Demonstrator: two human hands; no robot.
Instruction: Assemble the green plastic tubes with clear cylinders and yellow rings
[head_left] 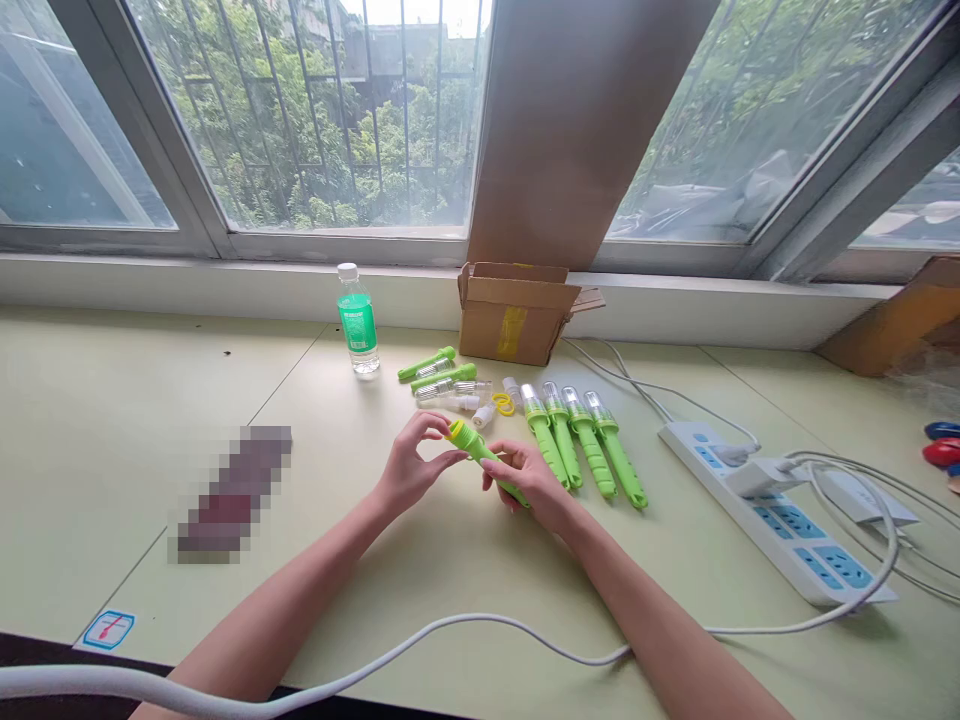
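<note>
My right hand (523,474) is wrapped round a green plastic handle (471,440), shaped like a flashlight body, held tilted above the table. At its upper left, threaded end sits a yellow ring (454,430). My left hand (417,455) has its fingers closed at that end, with fingertips and thumb on the ring and rim. Beyond the hands lie loose green handles (444,378), clear ribbed tubes (435,390), white plastic pieces (484,415) and yellow rings (503,403). Right of them, several green sticks with clear caps (592,440) lie side by side.
A water bottle (358,325) and an open cardboard box (516,315) stand near the window sill. On the right is a power strip (772,520) with plugs and cables. A white cable (450,625) crosses the table front. A blurred dark object (236,495) lies left.
</note>
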